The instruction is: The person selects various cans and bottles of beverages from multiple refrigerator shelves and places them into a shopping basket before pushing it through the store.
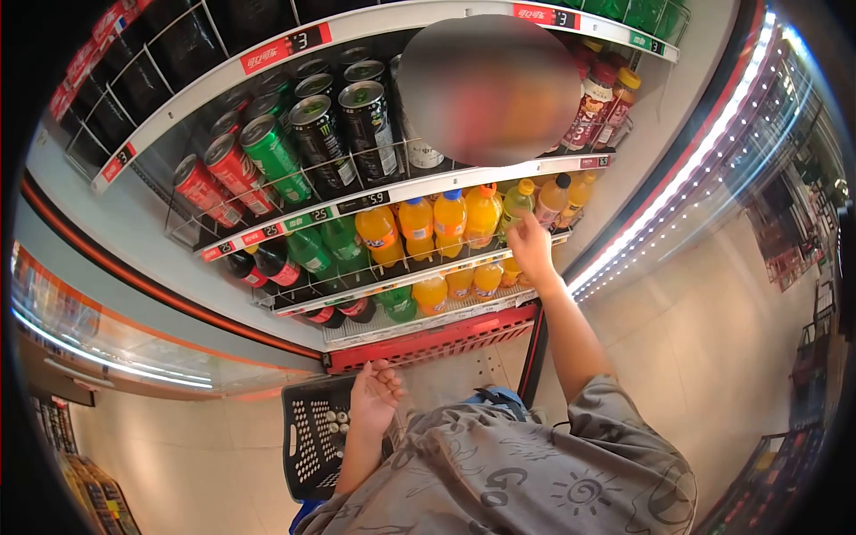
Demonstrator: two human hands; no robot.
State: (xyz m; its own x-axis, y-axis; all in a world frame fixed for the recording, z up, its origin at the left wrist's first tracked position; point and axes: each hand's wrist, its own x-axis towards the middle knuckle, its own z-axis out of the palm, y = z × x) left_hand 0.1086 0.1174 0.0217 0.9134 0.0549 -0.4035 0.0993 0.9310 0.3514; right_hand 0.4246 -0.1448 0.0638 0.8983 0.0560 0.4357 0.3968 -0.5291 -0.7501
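Note:
My right hand [532, 248] reaches up to the second shelf from the bottom of a drinks fridge. Its fingers are closed at the lower part of a yellow-green drink bottle [519, 198] with a yellow cap; the hand partly hides the bottle. Left of it stands a row of orange soda bottles [416, 230], and to its right a bottle with a dark cap [555, 198]. My left hand [378, 392] hangs low before the fridge, fingers loosely curled and apart, nothing visible in them. Beside the left forearm is a dark shopping basket [299, 439] with several cans [337, 419] inside.
Cans [310, 134] fill the shelf above, held by a wire rail. More orange bottles [431, 294] stand on the bottom shelf over a red grille [437, 341]. The fridge's lit door edge [660, 187] rises at the right. A blurred oval covers part of the upper shelf.

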